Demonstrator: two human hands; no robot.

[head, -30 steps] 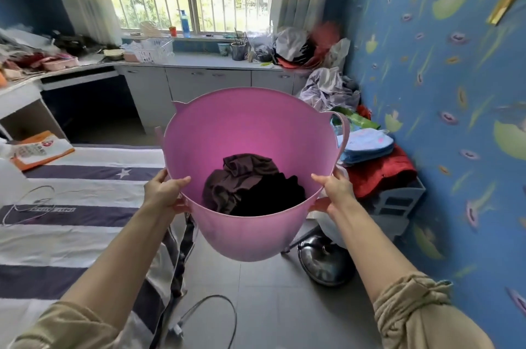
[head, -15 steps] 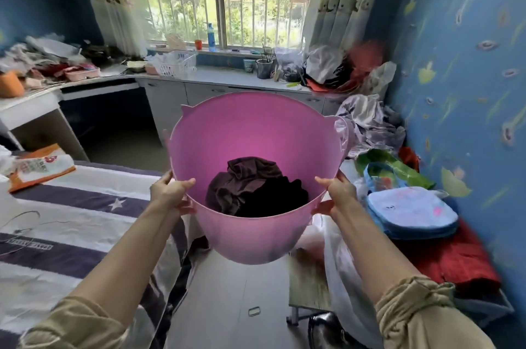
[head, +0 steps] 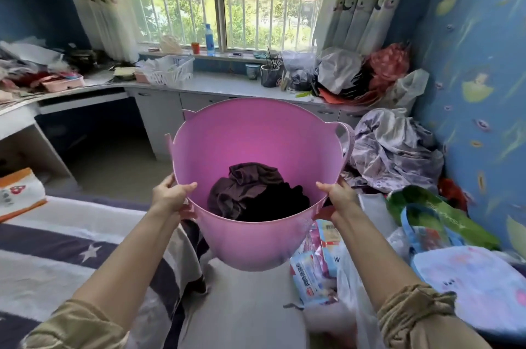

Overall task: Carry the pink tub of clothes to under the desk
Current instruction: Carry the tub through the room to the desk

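Note:
I hold the pink tub (head: 256, 135) in the air in front of me, above the grey floor. My left hand (head: 170, 196) grips its near left rim and my right hand (head: 337, 199) grips its near right rim. Dark brown and black clothes (head: 256, 195) lie bunched at the tub's bottom. The white desk (head: 25, 112) runs along the left wall and joins the counter under the window. The dark opening under the desk (head: 94, 132) lies ahead to the left of the tub.
A bed with a striped blanket (head: 57, 249) fills the left foreground. Bags, packets and a heap of cloth (head: 392, 149) crowd the right side against the blue wall. White cabinets (head: 162, 115) stand straight ahead. A narrow strip of floor (head: 244, 306) runs between the bed and the clutter.
I have walked forward with the tub still in both hands. The window, counter and desk opening are closer and larger, and the clutter on the right has slid nearer.

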